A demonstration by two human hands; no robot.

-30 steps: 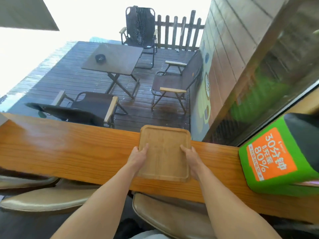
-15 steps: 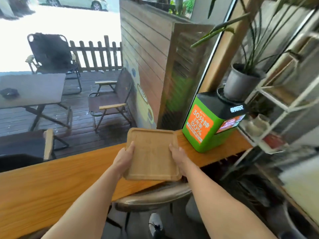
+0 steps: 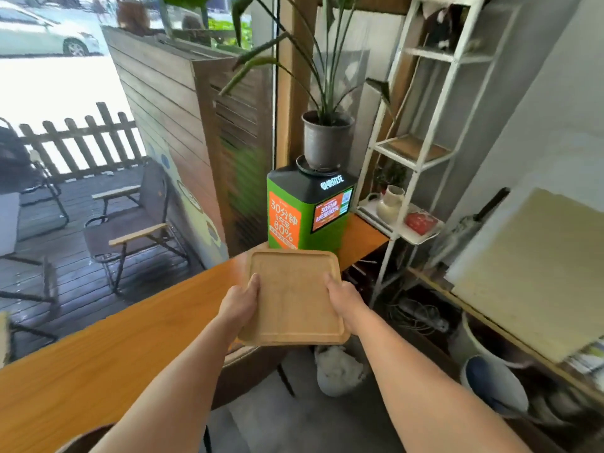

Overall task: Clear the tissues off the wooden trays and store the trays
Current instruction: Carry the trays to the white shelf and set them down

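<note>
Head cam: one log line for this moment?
phase: carry | left hand + right hand: hold wooden tray by side edges | tray: no tissue | position: above counter end, near green kiosk

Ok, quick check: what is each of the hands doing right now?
Left hand: closed on the left edge of the wooden tray.
Right hand: closed on the tray's right edge.

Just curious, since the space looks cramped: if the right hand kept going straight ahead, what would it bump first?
Probably the green box on the counter, met first by the wooden tray that the right hand holds; depth is unclear.
</note>
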